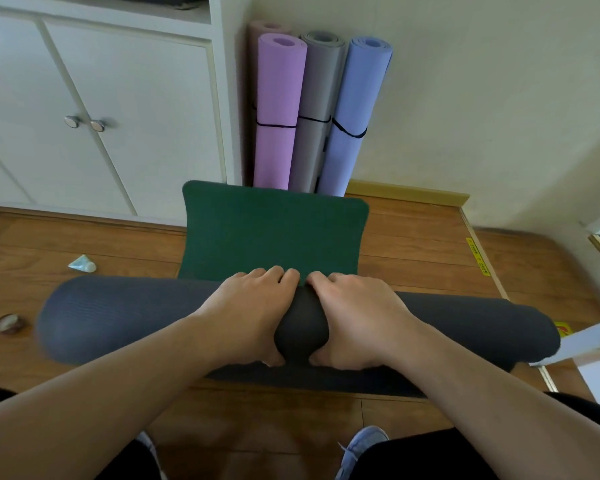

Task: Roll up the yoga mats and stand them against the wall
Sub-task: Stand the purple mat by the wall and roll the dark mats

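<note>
Wood floor (84, 244): left hand (253, 306), right hand (357, 313) side by side gripping rolled dark mat (118, 313).

A cream wall (482, 98) met a warm wooden plank floor (84, 247) along a yellowish skirting board (409, 192), while a white cabinet (94, 109) with two round metal knobs (85, 123) stood at the left, all in soft daylight.
</note>
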A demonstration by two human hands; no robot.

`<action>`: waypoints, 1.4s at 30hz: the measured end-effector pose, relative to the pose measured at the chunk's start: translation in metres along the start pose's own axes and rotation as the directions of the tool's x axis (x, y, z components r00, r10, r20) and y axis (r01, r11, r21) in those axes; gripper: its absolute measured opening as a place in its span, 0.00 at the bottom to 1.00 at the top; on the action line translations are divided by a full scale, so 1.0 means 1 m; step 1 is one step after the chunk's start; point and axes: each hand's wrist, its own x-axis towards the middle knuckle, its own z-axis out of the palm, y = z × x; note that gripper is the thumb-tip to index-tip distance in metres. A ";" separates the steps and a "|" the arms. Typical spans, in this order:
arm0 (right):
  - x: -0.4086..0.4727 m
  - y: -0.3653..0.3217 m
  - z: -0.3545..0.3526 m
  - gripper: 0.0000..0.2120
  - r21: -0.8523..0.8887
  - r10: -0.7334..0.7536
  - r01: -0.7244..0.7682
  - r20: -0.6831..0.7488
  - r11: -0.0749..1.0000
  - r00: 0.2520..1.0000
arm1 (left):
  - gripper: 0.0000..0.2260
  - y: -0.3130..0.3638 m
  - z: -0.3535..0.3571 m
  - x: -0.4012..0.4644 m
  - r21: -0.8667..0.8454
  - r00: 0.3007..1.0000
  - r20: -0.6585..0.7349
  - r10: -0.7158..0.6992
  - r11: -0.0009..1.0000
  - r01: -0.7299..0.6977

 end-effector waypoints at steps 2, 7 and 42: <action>-0.003 -0.002 0.003 0.49 -0.025 -0.031 0.030 -0.036 0.999 0.999 | 0.41 -0.001 -0.004 0.000 -0.041 1.000 0.001 -0.004 0.999 0.004; -0.004 -0.010 0.006 0.54 -0.104 -0.023 0.018 -0.044 0.994 0.999 | 0.40 -0.006 -0.011 -0.001 -0.133 0.998 0.065 -0.003 0.991 0.011; -0.003 -0.013 0.002 0.48 -0.047 -0.031 0.028 -0.066 0.998 0.997 | 0.38 -0.002 -0.007 0.000 -0.008 1.000 0.012 -0.001 1.000 0.001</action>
